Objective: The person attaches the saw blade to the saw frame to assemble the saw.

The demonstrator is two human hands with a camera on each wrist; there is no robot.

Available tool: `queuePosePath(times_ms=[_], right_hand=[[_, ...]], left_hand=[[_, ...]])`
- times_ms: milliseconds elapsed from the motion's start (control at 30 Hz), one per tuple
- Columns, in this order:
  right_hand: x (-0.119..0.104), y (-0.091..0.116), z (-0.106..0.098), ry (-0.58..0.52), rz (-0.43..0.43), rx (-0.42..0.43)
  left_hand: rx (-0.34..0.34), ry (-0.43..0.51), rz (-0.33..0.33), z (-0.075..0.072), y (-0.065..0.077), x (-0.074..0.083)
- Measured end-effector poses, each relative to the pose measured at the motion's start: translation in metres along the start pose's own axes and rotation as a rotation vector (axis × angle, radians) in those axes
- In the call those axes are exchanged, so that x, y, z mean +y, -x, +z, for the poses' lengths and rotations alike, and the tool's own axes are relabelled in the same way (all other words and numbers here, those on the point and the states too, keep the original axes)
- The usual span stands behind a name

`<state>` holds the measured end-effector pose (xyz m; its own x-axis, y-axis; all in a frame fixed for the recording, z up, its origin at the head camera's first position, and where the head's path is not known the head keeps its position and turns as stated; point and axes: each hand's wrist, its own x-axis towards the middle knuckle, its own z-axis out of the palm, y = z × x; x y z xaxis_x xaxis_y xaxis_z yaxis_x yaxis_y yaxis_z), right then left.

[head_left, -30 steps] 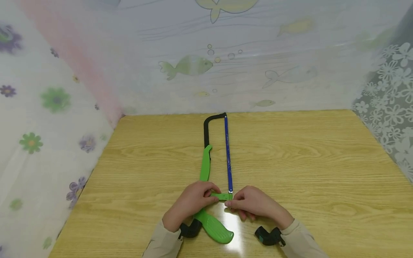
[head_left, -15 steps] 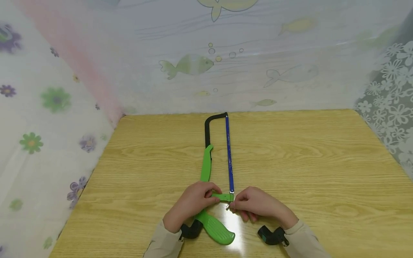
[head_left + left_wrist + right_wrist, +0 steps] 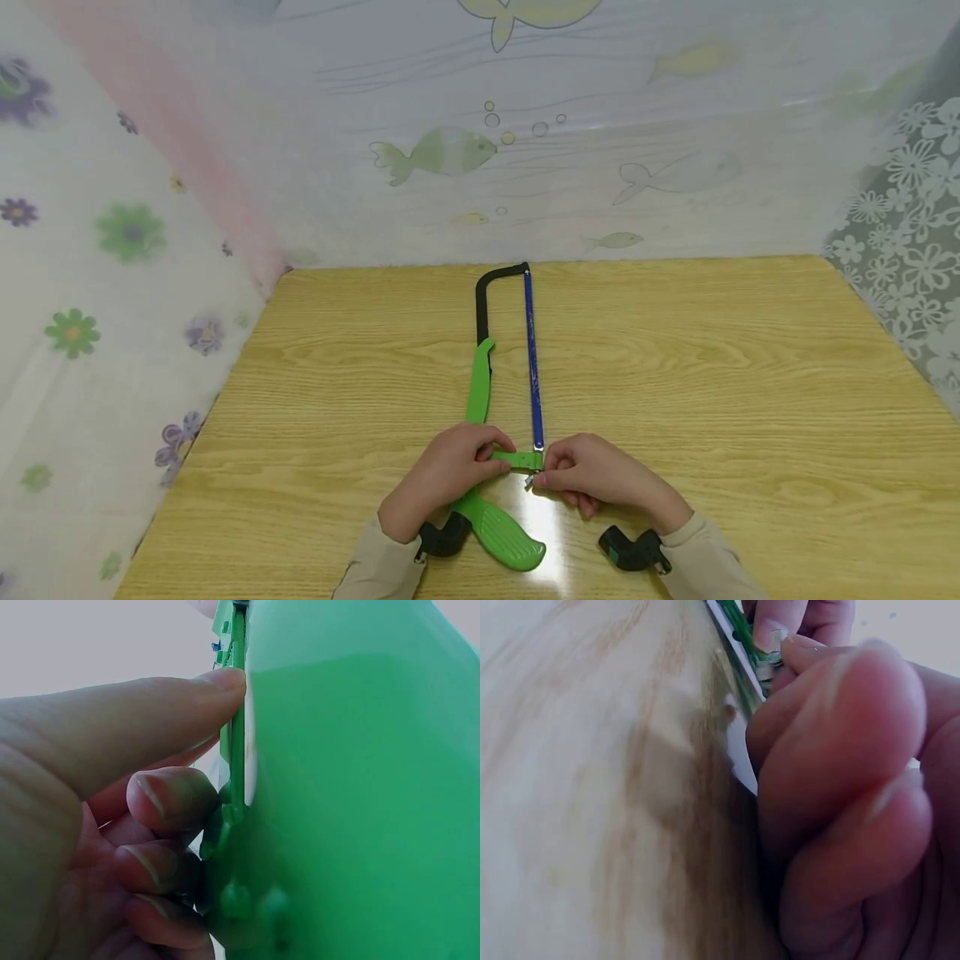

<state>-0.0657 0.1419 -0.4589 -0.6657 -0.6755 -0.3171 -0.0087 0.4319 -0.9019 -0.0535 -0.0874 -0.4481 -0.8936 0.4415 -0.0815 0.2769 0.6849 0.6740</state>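
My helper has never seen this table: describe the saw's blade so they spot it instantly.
On the wooden table, find the saw lying with its green handle at the near end. Along its right side, from the far end to near the right hand, runs the blade. It is the thin strip, blue where the frame is black and green.

A blue-bladed, green-black hacksaw [image 3: 479, 387] lies on the table [image 3: 697, 375].

The left hand [image 3: 450, 467] grips the green crosspiece [image 3: 522, 460] of a hacksaw [image 3: 478, 392] on the worktop [image 3: 697, 358]; the right hand [image 3: 600, 473] pinches a small metal piece [image 3: 529, 482] by the crosspiece's end. Beyond both hands runs the blue blade [image 3: 533, 367]; the green handle [image 3: 510, 537] lies nearer, between them.
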Motion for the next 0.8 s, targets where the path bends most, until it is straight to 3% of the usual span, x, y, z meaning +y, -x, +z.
queuePosePath(times_ms=[800], right_hand=[[0.0002, -0.0007, 0.0001, 0.056, -0.018, -0.007]], left_hand=[[-0.004, -0.01, 0.0, 0.0004, -0.0001, 0.0]])
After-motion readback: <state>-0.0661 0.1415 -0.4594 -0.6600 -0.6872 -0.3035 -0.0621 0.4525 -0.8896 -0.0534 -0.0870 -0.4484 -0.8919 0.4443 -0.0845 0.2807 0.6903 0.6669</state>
